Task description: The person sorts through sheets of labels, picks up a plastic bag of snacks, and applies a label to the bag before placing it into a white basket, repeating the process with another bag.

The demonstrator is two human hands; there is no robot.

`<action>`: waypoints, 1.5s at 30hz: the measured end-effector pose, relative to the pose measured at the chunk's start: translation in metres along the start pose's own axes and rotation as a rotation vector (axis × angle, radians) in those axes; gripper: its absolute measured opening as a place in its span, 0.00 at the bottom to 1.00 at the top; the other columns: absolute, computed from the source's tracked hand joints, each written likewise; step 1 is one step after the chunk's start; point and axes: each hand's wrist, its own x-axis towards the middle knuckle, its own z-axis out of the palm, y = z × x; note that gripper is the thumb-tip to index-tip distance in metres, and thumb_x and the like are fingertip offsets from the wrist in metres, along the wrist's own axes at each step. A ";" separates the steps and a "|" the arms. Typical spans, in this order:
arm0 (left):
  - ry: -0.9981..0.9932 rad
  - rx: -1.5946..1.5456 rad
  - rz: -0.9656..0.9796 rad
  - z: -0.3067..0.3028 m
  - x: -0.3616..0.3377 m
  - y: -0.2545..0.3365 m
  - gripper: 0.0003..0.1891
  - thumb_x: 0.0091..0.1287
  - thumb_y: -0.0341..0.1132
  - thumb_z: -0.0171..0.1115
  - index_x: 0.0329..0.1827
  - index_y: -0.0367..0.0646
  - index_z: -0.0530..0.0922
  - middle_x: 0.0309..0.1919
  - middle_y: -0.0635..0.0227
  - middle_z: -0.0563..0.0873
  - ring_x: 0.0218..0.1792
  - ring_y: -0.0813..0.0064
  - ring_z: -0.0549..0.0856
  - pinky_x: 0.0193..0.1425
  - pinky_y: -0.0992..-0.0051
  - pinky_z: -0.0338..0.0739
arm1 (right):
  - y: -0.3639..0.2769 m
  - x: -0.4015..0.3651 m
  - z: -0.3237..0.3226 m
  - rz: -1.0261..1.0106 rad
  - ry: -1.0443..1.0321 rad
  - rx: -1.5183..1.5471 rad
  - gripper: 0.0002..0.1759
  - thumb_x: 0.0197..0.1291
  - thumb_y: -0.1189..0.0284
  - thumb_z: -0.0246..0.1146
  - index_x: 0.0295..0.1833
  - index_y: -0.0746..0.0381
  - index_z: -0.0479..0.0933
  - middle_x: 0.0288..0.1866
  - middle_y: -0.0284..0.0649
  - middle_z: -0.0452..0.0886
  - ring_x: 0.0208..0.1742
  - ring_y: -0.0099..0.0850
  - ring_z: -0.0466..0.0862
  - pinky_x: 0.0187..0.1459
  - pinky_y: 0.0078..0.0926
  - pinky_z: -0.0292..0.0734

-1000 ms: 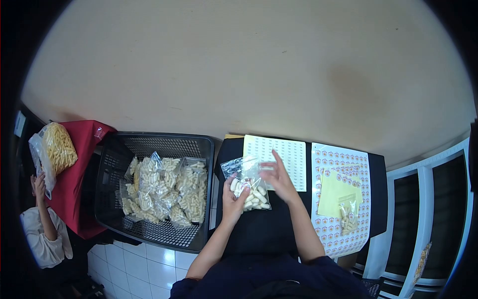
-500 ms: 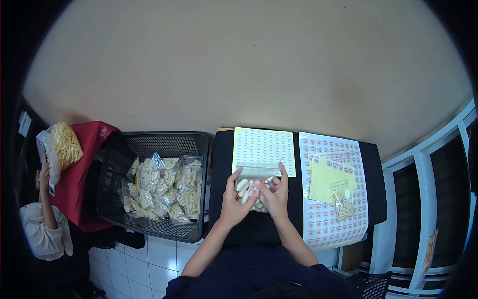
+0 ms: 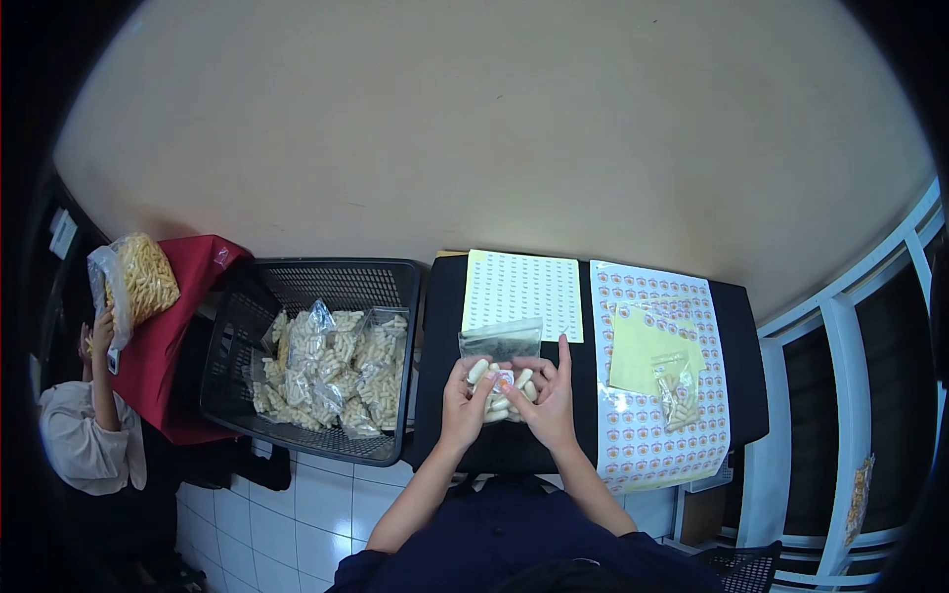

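Between both my hands is a clear plastic bag [image 3: 501, 343] of pale, finger-shaped pieces, held over the black-covered table. A round printed sticker [image 3: 507, 380] sits on its front, with my thumbs beside it. My left hand [image 3: 465, 407] is closed around the bag's left side. Around the right side, my right hand [image 3: 546, 403] grips with thumb and lower fingers while its index finger points straight up. The bag's upper strip stands above the fingers. Just beyond lies a sheet of small printed labels [image 3: 524, 292].
At right, a sheet of round stickers [image 3: 618, 450] carries a yellow paper [image 3: 633, 346] and another small filled bag [image 3: 678, 400]. A black basket [image 3: 410, 296] holds several filled bags at left. Farther left, a person [image 3: 94, 435] handles a large bag [image 3: 143, 282] on a red-covered table [image 3: 178, 346].
My right index finger has come off the bag's edge and straightened. Both thumbs have shifted around the sticker. The other person's hands have moved slightly by the large bag.
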 end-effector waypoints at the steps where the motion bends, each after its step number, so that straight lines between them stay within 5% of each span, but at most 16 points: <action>1: -0.003 0.003 0.000 0.000 -0.001 -0.001 0.14 0.65 0.29 0.51 0.52 0.35 0.66 0.45 0.58 0.78 0.43 0.78 0.77 0.48 0.79 0.73 | -0.001 -0.004 -0.003 -0.002 0.003 0.002 0.55 0.47 0.81 0.65 0.69 0.63 0.30 0.46 0.48 0.72 0.43 0.28 0.78 0.46 0.23 0.74; 4: -0.051 0.066 0.026 0.003 -0.004 -0.002 0.13 0.66 0.29 0.49 0.52 0.35 0.66 0.48 0.55 0.77 0.46 0.75 0.78 0.51 0.76 0.72 | -0.004 -0.015 -0.009 0.085 -0.037 -0.028 0.56 0.47 0.81 0.65 0.69 0.62 0.28 0.50 0.49 0.69 0.45 0.28 0.77 0.46 0.23 0.74; 7: -0.015 -0.033 0.140 0.015 -0.007 0.000 0.14 0.67 0.30 0.46 0.53 0.34 0.67 0.50 0.54 0.76 0.50 0.71 0.77 0.55 0.73 0.71 | -0.006 -0.020 -0.010 0.036 0.082 0.020 0.49 0.46 0.82 0.65 0.69 0.64 0.40 0.49 0.46 0.69 0.44 0.27 0.76 0.44 0.22 0.74; 9: -0.095 -0.119 0.038 0.018 -0.008 0.004 0.15 0.69 0.33 0.42 0.54 0.33 0.66 0.51 0.52 0.75 0.52 0.67 0.77 0.57 0.71 0.69 | -0.004 -0.016 -0.017 -0.291 0.310 -0.321 0.33 0.46 0.81 0.64 0.60 0.67 0.61 0.46 0.43 0.69 0.41 0.27 0.76 0.41 0.20 0.73; 10: -0.133 -0.121 0.020 0.019 -0.007 0.007 0.18 0.70 0.36 0.38 0.55 0.32 0.66 0.51 0.53 0.75 0.52 0.67 0.77 0.57 0.71 0.69 | -0.019 -0.015 -0.019 -0.339 0.317 -0.400 0.14 0.48 0.80 0.63 0.43 0.68 0.73 0.41 0.41 0.70 0.36 0.26 0.75 0.37 0.19 0.71; 13: -0.177 0.075 0.064 0.024 -0.010 0.011 0.18 0.71 0.37 0.36 0.53 0.32 0.68 0.48 0.54 0.77 0.50 0.69 0.77 0.55 0.73 0.70 | -0.056 -0.010 -0.016 -0.198 -0.030 -0.358 0.02 0.53 0.79 0.59 0.33 0.67 0.75 0.31 0.37 0.73 0.33 0.22 0.73 0.35 0.17 0.68; 28: -0.181 0.147 0.041 0.021 -0.013 0.011 0.19 0.69 0.34 0.36 0.51 0.28 0.71 0.44 0.56 0.79 0.47 0.73 0.78 0.55 0.76 0.69 | -0.050 0.007 -0.017 -0.135 -0.128 -0.464 0.04 0.52 0.78 0.60 0.32 0.69 0.76 0.26 0.36 0.73 0.24 0.19 0.71 0.26 0.15 0.66; 36: -0.191 0.198 0.052 0.024 -0.010 0.017 0.19 0.69 0.34 0.37 0.50 0.27 0.71 0.44 0.56 0.79 0.47 0.74 0.78 0.54 0.77 0.69 | -0.048 0.006 -0.006 -0.261 0.017 -0.619 0.05 0.49 0.76 0.63 0.30 0.67 0.76 0.24 0.38 0.73 0.22 0.27 0.75 0.26 0.20 0.71; 42: -0.104 0.283 0.141 0.031 -0.011 0.013 0.14 0.68 0.30 0.43 0.45 0.31 0.76 0.35 0.62 0.82 0.37 0.81 0.79 0.42 0.81 0.73 | -0.040 0.003 -0.005 -0.276 0.119 -0.530 0.06 0.43 0.76 0.68 0.25 0.65 0.76 0.20 0.36 0.72 0.20 0.23 0.73 0.23 0.18 0.69; 45: -0.123 0.258 0.157 0.029 -0.010 0.011 0.14 0.68 0.33 0.45 0.43 0.32 0.77 0.38 0.60 0.83 0.39 0.79 0.80 0.45 0.80 0.74 | -0.037 -0.001 -0.014 -0.282 0.192 -0.511 0.11 0.39 0.76 0.70 0.20 0.65 0.73 0.19 0.34 0.70 0.19 0.21 0.70 0.22 0.16 0.66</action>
